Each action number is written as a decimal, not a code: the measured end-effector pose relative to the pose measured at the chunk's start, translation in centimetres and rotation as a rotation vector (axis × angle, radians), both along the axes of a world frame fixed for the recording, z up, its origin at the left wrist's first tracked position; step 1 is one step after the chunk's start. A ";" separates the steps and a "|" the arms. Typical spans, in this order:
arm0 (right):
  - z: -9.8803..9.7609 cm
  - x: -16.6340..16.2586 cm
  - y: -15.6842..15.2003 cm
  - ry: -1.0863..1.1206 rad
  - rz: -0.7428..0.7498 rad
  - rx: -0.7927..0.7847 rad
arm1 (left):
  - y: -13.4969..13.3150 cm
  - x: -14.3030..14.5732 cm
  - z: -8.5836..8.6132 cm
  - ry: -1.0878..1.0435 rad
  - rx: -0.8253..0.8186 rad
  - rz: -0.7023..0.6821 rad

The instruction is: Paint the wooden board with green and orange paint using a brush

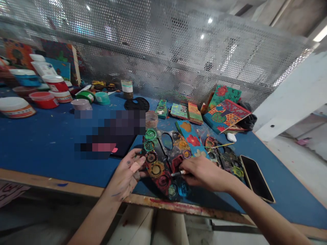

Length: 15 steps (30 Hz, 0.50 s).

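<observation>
My left hand (pixel 130 172) grips the left rim of a paint-smeared black palette (pixel 165 148), which is tilted up over the table's front edge. Green, yellow, red and blue paints fill its round wells. In my right hand (pixel 201 172) a paintbrush (pixel 178 173) is pinched near its metal ferrule. The brush tip points left, over the dark red well at the palette's lower middle. Behind my right hand lies a blue painted strip with flowers (pixel 192 139). The brush's handle is hidden by my hand.
A second palette (pixel 224 156) and a phone (pixel 257 178) lie to the right. Paint tubs (pixel 44 99) crowd the left of the blue table (pixel 51 143). Painted boards (pixel 227 115) lean at the back right, before a perforated metal screen (pixel 163 51). A blurred-out tablet-like object (pixel 125 149) lies left of the palette.
</observation>
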State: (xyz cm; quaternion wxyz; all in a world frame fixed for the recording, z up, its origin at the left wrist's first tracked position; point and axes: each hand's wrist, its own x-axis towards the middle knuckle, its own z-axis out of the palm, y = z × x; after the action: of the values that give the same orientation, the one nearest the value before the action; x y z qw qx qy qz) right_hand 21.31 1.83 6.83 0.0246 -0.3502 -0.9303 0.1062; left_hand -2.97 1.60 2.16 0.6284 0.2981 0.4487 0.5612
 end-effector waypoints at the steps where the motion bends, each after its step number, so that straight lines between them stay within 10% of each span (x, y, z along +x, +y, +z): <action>1: 0.1 0.1 0.0 0.022 -0.007 -0.004 | 0.0 0.0 -0.1 0.001 0.001 0.001; 10: 2.0 2.8 -2.5 0.251 -0.222 -0.025 | 0.1 0.0 -0.2 0.013 0.012 -0.043; 15: 2.1 4.8 -6.9 0.024 -0.165 -0.242 | 0.2 -0.1 -0.5 -0.015 0.025 -0.081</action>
State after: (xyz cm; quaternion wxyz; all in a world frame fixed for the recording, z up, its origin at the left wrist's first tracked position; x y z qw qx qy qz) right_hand 26.13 -5.02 8.90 0.0021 -0.4248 -0.8783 0.2193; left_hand -3.10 1.76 1.67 0.6499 0.3198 0.4245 0.5433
